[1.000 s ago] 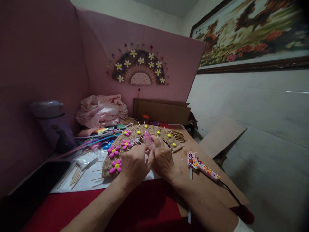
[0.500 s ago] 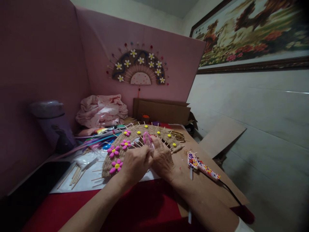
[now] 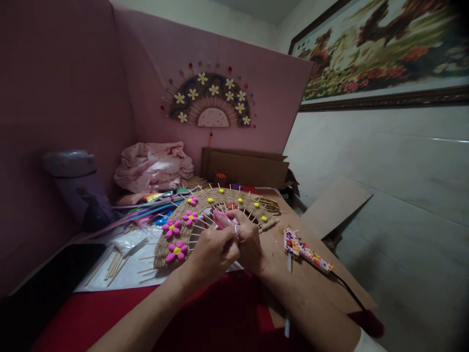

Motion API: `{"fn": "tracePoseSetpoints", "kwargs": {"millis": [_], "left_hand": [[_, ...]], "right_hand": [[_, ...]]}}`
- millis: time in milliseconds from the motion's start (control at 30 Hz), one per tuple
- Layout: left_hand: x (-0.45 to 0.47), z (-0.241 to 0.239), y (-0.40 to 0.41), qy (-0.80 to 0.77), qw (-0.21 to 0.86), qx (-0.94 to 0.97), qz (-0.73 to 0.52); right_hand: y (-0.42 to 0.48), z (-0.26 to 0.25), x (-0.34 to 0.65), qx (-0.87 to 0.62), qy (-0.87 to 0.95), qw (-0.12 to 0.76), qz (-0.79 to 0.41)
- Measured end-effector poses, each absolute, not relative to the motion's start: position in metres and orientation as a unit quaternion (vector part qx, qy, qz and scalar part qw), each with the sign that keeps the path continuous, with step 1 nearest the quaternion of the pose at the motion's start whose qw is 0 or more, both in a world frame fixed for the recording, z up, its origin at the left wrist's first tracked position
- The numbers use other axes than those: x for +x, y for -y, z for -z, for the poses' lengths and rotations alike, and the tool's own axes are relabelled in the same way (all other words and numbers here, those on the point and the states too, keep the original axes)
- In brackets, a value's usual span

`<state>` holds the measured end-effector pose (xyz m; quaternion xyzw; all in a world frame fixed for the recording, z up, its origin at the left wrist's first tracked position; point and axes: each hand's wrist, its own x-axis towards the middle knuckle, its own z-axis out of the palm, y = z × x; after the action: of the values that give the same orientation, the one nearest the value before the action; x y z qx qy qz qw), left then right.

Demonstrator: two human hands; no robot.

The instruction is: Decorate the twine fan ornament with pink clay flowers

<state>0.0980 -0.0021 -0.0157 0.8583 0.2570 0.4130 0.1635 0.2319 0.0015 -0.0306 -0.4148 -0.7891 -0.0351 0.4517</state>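
Between my two hands is a small clear plastic bag with something pink in it [image 3: 222,219]. My left hand [image 3: 214,252] is closed, its fingers pinching the bag's near end. My right hand [image 3: 249,239] is closed on the same bag from the right, touching my left. Beneath and beyond them lies a fan-shaped piece wound with brown twine [image 3: 172,208] on thin sticks. Pink flowers with yellow centres [image 3: 176,251] sit on its left side, and bare yellow dots [image 3: 240,200] run along its top and right.
A flower-patterned glue gun [image 3: 308,254] lies on the cardboard at right, its cord trailing forward. At left are loose sticks [image 3: 115,266], a clear bag [image 3: 128,240], a black flat object [image 3: 54,274] and a purple cup [image 3: 78,190]. A finished fan [image 3: 212,100] hangs behind.
The pink bag has tipped from upright to leaning left and lower. Both my hands have shifted slightly right and down, still gripping it.
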Motion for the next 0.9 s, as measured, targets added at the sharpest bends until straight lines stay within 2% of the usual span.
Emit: {"fn": "tracePoseSetpoints", "kwargs": {"millis": [133, 233, 333, 467, 533, 900], "left_hand": [[0.099, 0.014, 0.008, -0.246, 0.159, 0.851, -0.436], [0.095, 0.008, 0.005, -0.299, 0.17, 0.756, -0.557], [0.09, 0.001, -0.004, -0.361, 0.237, 0.613, -0.661], [0.085, -0.005, -0.015, -0.334, 0.419, 0.583, -0.611], [0.085, -0.007, -0.016, -0.315, 0.456, 0.583, -0.594], [0.087, -0.012, -0.012, -0.307, 0.434, 0.606, -0.592]], "right_hand": [[-0.003, 0.028, 0.232, -0.362, 0.753, 0.531, -0.143], [-0.004, 0.024, 0.23, -0.331, 0.708, 0.581, -0.229], [-0.005, 0.021, 0.229, -0.321, 0.69, 0.593, -0.264], [-0.008, 0.025, 0.232, -0.309, 0.683, 0.575, -0.327], [-0.009, 0.028, 0.235, -0.314, 0.683, 0.562, -0.344], [-0.016, 0.036, 0.238, -0.26, 0.643, 0.568, -0.442]]}}
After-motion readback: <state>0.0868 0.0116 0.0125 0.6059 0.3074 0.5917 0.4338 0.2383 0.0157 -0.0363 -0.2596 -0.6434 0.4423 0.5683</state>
